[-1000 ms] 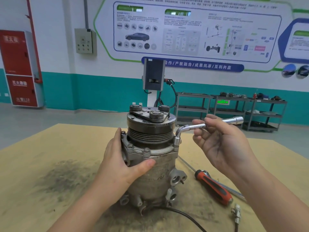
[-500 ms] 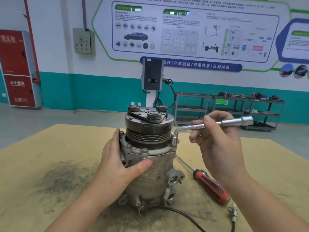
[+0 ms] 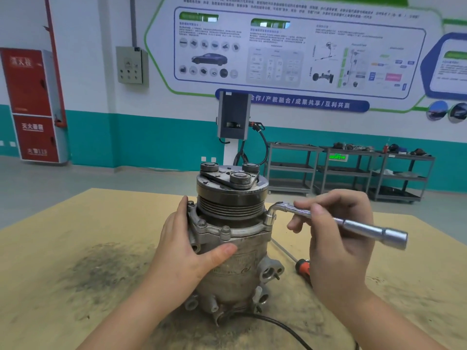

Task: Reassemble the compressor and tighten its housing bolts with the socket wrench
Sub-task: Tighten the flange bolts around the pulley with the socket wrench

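The compressor looks reassembled; my left hand clamps its body, my right hand grips the socket wrench seated on a housing bolt. Tightening remains.

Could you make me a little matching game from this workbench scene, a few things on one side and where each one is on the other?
Things:
1. left hand
2. right hand
3. wrench
4. screwdriver

Places:
A. lying on the table, partly hidden behind the right hand
B. holding the wrench handle
C. socket end set on a bolt at the compressor's right rim
D. wrapped around the compressor's left side

Pairs: 1-D, 2-B, 3-C, 4-A
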